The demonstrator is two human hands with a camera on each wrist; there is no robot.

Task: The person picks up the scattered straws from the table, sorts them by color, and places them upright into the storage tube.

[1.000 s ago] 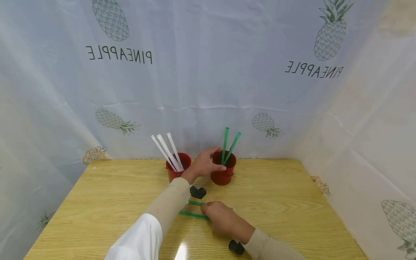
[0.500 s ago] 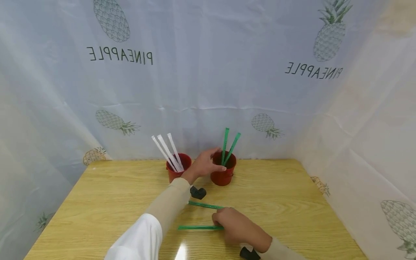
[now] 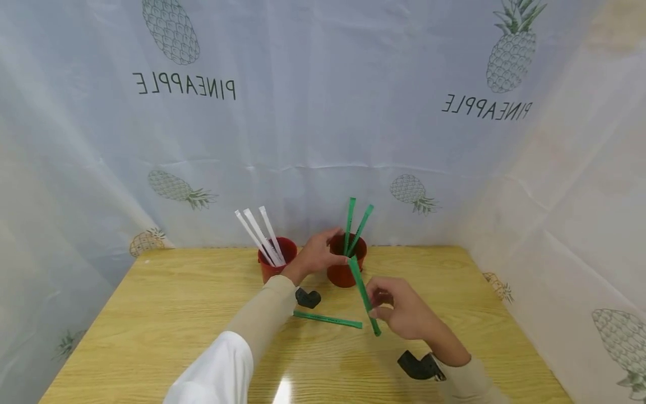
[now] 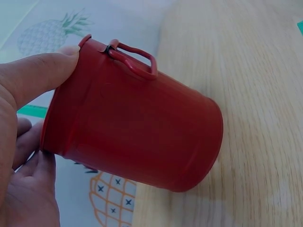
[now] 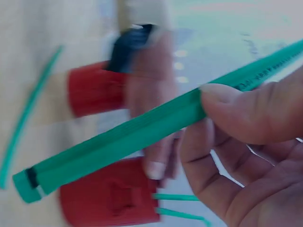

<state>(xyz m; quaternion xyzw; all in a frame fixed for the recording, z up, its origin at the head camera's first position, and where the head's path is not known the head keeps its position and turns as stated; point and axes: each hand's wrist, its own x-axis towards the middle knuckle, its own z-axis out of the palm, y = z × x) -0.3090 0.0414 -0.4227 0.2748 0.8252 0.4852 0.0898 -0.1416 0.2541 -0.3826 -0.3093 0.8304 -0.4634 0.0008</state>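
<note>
My left hand (image 3: pixel 319 255) holds a small red bucket (image 3: pixel 343 276) by its rim, thumb on the near side and fingers on the far side. In the left wrist view the bucket (image 4: pixel 137 118) shows a small wire handle beside my thumb. Two green wrapped straws (image 3: pixel 359 230) stand leaning in it. Between thumb and fingers, my right hand (image 3: pixel 404 311) pinches another green wrapped straw (image 3: pixel 362 294), slim and flat with printing. It slants above the table, its upper end close to the bucket's front. One more green wrapped straw (image 3: pixel 328 319) lies on the table.
A second red bucket (image 3: pixel 271 272) with several white wrapped straws (image 3: pixel 262 235) stands to the left, partly behind my left forearm. The wooden table (image 3: pixel 454 314) ends at a pineapple-printed curtain (image 3: pixel 323 129). Black wrist mounts show at my left wrist (image 3: pixel 308 298) and right wrist (image 3: pixel 419 366).
My right hand has drawn the nearer green wrapped straw rightward, lifted it off the table and tilted it up toward the bucket. My left hand has stayed at the bucket.
</note>
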